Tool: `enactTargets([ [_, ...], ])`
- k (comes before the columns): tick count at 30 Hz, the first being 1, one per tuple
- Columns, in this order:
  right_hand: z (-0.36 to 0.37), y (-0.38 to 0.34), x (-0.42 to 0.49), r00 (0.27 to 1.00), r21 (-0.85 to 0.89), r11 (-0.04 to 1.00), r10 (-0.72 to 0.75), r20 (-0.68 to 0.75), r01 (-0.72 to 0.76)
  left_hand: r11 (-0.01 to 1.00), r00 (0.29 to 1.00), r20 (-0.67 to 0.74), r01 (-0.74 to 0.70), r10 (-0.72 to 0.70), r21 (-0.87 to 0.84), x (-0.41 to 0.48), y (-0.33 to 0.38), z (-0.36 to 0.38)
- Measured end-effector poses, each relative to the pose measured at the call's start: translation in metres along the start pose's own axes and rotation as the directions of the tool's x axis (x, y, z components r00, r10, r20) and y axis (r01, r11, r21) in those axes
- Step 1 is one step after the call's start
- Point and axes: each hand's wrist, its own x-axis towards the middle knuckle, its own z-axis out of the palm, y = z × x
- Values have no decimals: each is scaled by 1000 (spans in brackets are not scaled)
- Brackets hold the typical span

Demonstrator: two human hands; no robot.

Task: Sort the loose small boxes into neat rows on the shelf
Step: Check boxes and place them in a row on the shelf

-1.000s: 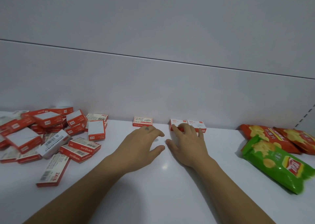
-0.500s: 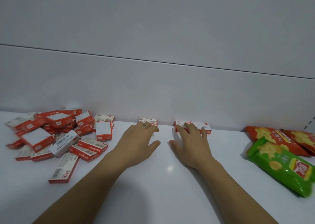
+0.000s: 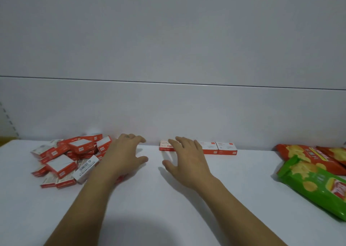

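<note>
Roughly, starting at the left: a heap of loose small boxes (image 3: 69, 156) sits on the white shelf (image 3: 168, 208), close to the grey back panel (image 3: 168, 111). They are red-and-white cartons tumbled at all angles, some flat, some on edge, several resting on others. A white box with a barcode (image 3: 85, 168) lies tilted at the heap's near right side. The print on most is too blurred to read.

The left hand (image 3: 125, 156) is just right of the heap, and its forearm crosses the heap's near right corner and hides some cartons. Its grip is spread: fingers apart and loosely bent, thumb out to the right, nothing held. The fingertips are near the back panel; I cannot tell whether they touch the shelf. A bit of red shows under the wrist.

A bare strip of shelf separates the two thumbs.

The right hand (image 3: 187, 158) is palm down, grip also spread, fingers fairly straight and fanned. Its fingertips lie over a row of three boxes (image 3: 213, 152) set against the back panel, side by side and touching. The leftmost box (image 3: 165, 146) has a printed white top, and a finger lies across its right part. The middle box (image 3: 208, 146) is half covered by fingers. The rightmost box (image 3: 226, 148) is clear of the hand, with a white top and red front.

Well apart to the right, red chip bags (image 3: 307, 155) lie flat and overlapping. A green chip bag (image 3: 316, 186) lies nearer and angled, its top end over a red bag's edge. The frame cuts off the far ends.
</note>
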Motion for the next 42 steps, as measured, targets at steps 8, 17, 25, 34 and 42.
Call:
enactTargets([
  [8,18,0,-11,999,94,994,-51,4,51,989,985,120,115,-125,89,-1,-32,-5],
  [17,9,6,-19,997,176,984,-16,79,2,989,979,158,114,-128,97,2,-31,1],
  [25,7,1,-20,984,454,877,98,152,-157,959,999,-36,-18,9,-283,1,2,9],
  [34,-2,1,-15,932,854,427,325,162,-298,890,931,-292,-314,219,-332,-6,49,28],
  [42,-12,11,-13,921,867,381,338,193,-321,869,940,-219,-327,261,-372,-6,50,32],
])
